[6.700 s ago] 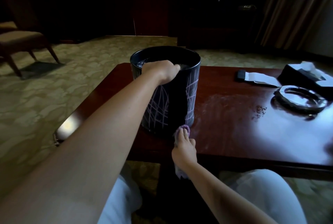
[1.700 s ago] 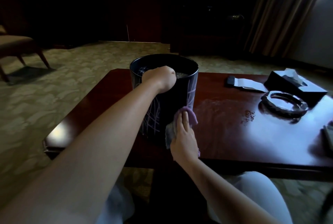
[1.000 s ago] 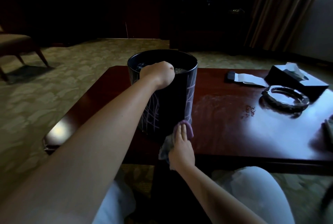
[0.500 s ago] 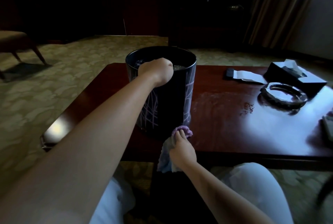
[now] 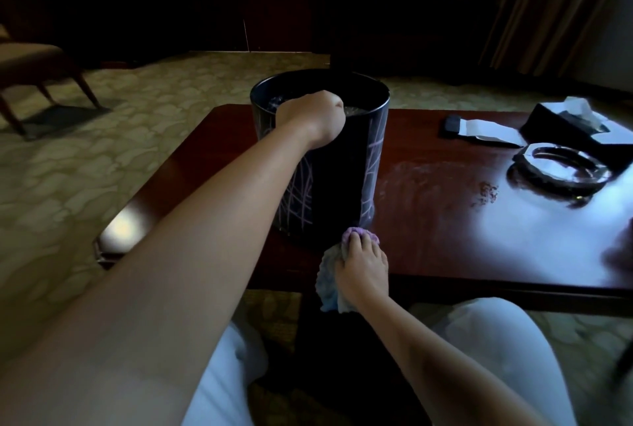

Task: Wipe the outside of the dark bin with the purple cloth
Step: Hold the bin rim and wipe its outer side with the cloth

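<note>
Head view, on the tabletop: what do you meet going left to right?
Dark bin → purple cloth → flat dark-and-white item → round ashtray; the tissue box overlaps it, so its place is unclear.

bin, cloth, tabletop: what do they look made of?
Dark bin: smooth, hard, slightly glossy wall printed with pale crossing lines; plastic, metal or lacquer, can't tell which.
Purple cloth: soft, nubby, bunched fabric, likely microfiber or terry.
Table: dark reddish wood look with a glossy varnish; it mirrors window light and shows dull wipe smears. Solid wood or veneer is unclear.
</note>
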